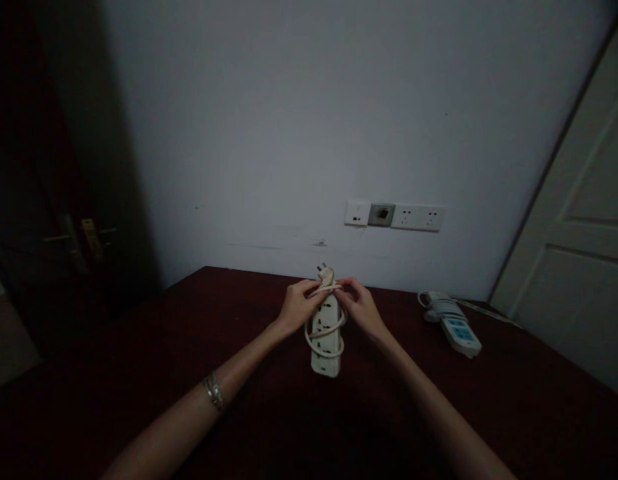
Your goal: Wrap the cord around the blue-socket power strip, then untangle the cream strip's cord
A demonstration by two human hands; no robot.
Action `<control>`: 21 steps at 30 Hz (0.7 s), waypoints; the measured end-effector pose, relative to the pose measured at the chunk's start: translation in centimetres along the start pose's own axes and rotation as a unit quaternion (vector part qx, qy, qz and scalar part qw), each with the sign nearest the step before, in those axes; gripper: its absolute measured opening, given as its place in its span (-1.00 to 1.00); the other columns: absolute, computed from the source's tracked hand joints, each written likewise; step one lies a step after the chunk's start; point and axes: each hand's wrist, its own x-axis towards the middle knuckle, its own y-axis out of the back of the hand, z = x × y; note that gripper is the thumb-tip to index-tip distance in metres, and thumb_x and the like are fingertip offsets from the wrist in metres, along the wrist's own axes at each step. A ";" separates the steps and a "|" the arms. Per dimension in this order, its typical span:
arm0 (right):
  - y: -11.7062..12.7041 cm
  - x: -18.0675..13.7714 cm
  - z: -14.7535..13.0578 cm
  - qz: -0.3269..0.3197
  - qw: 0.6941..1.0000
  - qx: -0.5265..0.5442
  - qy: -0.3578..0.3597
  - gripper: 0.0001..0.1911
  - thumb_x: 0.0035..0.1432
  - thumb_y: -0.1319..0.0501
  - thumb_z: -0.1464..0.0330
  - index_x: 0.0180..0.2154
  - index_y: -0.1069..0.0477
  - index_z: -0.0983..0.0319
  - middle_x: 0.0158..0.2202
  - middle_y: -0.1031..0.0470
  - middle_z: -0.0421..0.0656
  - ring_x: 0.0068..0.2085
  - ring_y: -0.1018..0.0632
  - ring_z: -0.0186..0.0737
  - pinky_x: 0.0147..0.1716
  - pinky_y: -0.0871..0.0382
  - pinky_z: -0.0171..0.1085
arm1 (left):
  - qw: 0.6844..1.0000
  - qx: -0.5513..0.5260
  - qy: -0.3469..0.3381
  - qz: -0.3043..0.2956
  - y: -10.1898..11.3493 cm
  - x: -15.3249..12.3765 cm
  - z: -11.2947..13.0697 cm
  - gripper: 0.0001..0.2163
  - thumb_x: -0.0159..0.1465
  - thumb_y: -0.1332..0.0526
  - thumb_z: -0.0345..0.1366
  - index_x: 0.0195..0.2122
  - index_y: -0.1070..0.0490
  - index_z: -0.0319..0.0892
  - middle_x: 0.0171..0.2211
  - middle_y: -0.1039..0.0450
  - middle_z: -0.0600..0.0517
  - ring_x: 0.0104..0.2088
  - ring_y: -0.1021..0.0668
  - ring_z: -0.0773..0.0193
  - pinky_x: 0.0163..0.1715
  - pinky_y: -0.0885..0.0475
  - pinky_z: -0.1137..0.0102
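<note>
A white power strip (327, 365) is in front of me over the dark red table, its sockets facing me. Its pale cord (311, 345) loops loosely around the body and crosses near the top. Above the strip's far end the plug (325, 275) points up, prongs showing. My left hand (299, 305) pinches the cord at the upper left of the strip. On the other side, my right hand (359, 305) has its fingers closed on the cord near the top right. Some fingertips are hidden behind the cord and strip.
A second power strip (461, 335) with blue sockets and a wound grey cord lies at the right on the table (229, 313). Wall sockets (417, 218) are set in the wall behind. A door with a handle (92, 239) stands at the left, a pale panelled door (583, 233) at the right.
</note>
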 end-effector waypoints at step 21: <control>-0.6 -0.8 1.7 0.045 0.985 -0.168 -0.008 -0.80 0.12 -0.06 0.24 -0.26 -0.34 0.18 -0.29 -0.50 -0.12 -0.24 -0.50 -0.15 -0.22 -0.28 -0.22 | 0.951 0.234 -0.077 -0.189 1.1 0.4 -0.5 -0.87 0.12 -0.15 -0.38 -0.47 -0.48 -0.25 -0.51 -0.40 0.02 -0.49 -0.37 0.34 -0.45 -0.19 0.46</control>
